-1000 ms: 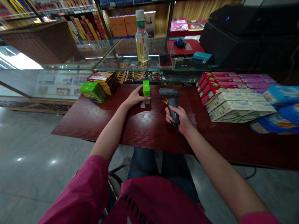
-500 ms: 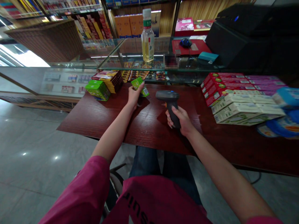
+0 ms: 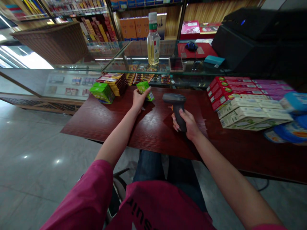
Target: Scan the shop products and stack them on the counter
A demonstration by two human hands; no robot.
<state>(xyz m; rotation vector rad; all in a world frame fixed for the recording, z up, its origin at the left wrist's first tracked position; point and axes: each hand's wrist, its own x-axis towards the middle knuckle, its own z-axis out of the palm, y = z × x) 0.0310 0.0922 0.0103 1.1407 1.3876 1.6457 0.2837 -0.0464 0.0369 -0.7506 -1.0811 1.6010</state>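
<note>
My left hand is closed around a small green box, whose barcode side faces right. In my right hand is a dark barcode scanner, gripped by its handle with its head pointing left toward the green box. A gap separates the scanner from the box. Left of my left hand, more green boxes stand beside a stack of dark red and yellow packets on the brown wooden counter.
Red cartons, pale cartons and blue-lidded tubs stand on the right. Behind the counter, a glass display case carries a bottle, a mouse and a wicker basket. A black machine is at back right.
The green box in my left hand has turned a little more upright. The scanner has shifted very slightly, and the whole view has moved a little.
</note>
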